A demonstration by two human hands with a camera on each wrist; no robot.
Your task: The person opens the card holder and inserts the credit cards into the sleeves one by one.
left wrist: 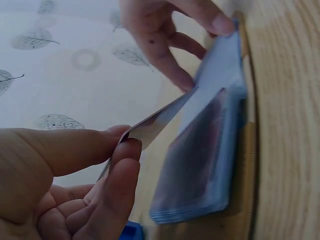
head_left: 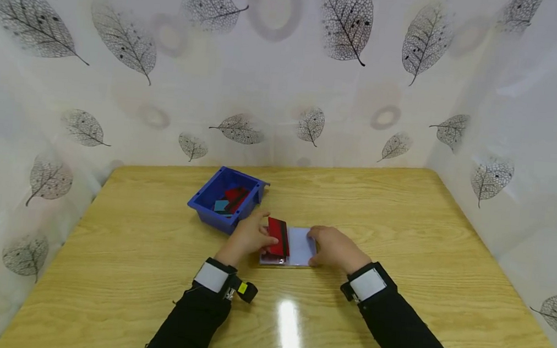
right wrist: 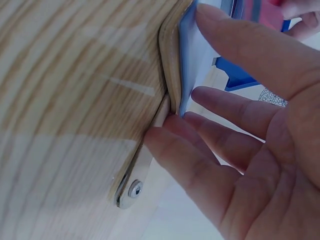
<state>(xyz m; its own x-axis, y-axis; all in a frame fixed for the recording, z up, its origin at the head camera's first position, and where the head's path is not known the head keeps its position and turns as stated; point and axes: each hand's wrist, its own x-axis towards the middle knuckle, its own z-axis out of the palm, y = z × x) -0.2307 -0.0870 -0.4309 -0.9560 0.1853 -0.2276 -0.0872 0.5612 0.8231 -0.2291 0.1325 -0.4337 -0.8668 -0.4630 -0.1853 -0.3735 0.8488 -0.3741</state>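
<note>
Wooden surface [head_left: 401, 251] carries the card holder [head_left: 299, 247]. Your left hand [head_left: 248, 236] pinches the red card [head_left: 279, 236] at the holder's left edge, long axis pointing away from you. Your right hand [head_left: 334, 248], fingers extended, presses the holder's right edge.

A light wooden tabletop [head_left: 404, 218] with visible grain carries two things. A blue plastic bin [head_left: 226, 198] sits left of centre toward the far side. Just near and right of it lies a card holder [head_left: 297, 247] with clear sleeves, flat on the wood.
</note>
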